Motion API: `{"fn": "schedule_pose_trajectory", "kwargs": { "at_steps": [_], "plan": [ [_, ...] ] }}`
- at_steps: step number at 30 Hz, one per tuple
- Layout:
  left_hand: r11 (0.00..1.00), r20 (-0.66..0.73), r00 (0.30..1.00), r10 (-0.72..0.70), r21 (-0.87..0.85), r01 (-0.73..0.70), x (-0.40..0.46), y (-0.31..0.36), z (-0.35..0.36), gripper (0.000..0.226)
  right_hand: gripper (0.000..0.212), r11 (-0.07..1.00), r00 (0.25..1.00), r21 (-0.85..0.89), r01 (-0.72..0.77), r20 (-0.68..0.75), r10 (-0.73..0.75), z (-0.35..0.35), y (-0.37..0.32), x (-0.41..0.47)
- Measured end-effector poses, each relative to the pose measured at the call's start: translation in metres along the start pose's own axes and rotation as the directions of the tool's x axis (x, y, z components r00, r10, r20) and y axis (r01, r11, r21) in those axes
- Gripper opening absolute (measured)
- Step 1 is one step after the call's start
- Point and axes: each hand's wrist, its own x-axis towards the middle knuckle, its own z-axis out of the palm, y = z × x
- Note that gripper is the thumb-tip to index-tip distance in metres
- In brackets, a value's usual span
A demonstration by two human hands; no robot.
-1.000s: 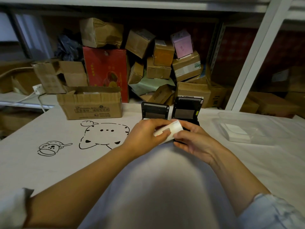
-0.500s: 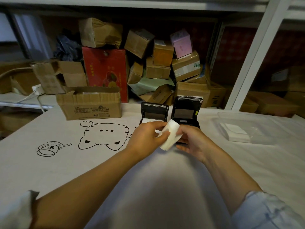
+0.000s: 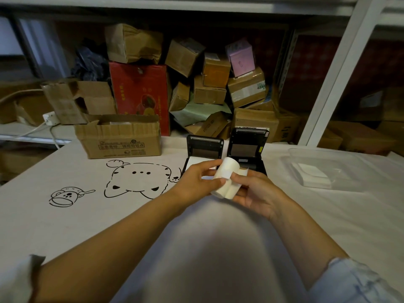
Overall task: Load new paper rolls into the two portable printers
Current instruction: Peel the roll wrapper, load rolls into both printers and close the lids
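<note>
Where cartoon-printed tablecloth spreads, boxes behind

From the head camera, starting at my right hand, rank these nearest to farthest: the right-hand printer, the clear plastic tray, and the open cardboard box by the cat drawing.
1. Right-hand printer: just beyond the right hand.
2. Clear plastic tray: off to the right on the table.
3. Open cardboard box: far left, at the table's back edge.

A single wide-angle head view looks forward and down from the person's own eye level, close over a white table. Both forearms reach in from the bottom corners, the far shelving fills the upper part, and straight edges bow toward the borders.
</note>
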Motion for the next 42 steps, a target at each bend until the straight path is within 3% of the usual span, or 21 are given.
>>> {"fn": "schedule_pose_trajectory", "kwargs": {
  "at_steps": [3,7,12,16,21,27,30,32,36,42],
  "plan": [
    [0.999,0.042,0.999,-0.007,0.038,0.006,-0.001,0.002,0.000,0.062,0.028,1.000,0.999,-0.004,0.024,-0.025,-0.024,0.000,0.003,0.002],
    [0.999,-0.010,1.000,0.015,0.046,-0.014,0.001,0.003,0.002,0.061,0.021,0.997,0.996,0.017,0.071,-0.049,-0.070,0.003,0.004,0.001],
    [0.970,-0.027,0.998,-0.063,-0.236,0.055,0.002,0.001,-0.003,0.054,0.028,0.990,0.989,0.091,0.111,0.087,-0.118,0.002,-0.005,-0.004],
    [0.966,0.009,0.999,-0.042,-0.256,0.043,0.000,0.003,0.000,0.052,0.050,0.969,0.974,-0.107,0.225,0.041,-0.221,0.002,-0.004,0.000],
    [0.953,0.020,0.998,-0.058,-0.296,0.061,0.000,0.009,0.003,0.043,0.054,0.972,0.976,-0.090,0.215,-0.022,-0.218,0.003,-0.006,0.001],
    [0.993,-0.007,0.993,0.116,0.018,-0.116,-0.004,0.010,0.006,0.049,0.054,0.960,0.969,-0.156,0.233,-0.043,-0.242,0.007,-0.003,0.002],
    [0.969,0.005,0.982,0.189,0.160,-0.187,-0.006,0.013,0.006,0.048,0.049,0.971,0.975,-0.101,0.216,-0.031,-0.220,0.005,0.000,0.002],
    [0.958,-0.011,0.973,0.233,0.172,-0.227,-0.007,0.014,0.006,0.045,0.046,0.979,0.980,-0.037,0.201,0.002,-0.201,0.003,-0.001,0.001],
    [0.947,-0.084,0.951,0.296,0.152,-0.282,-0.005,0.010,0.002,0.041,0.031,0.962,0.987,0.252,0.105,0.093,-0.132,-0.001,-0.004,-0.002],
    [0.952,-0.133,0.943,0.306,0.065,-0.300,-0.004,0.008,0.002,0.036,0.032,0.957,0.980,0.239,0.162,0.077,-0.185,-0.001,-0.004,-0.004]
  ]
}}
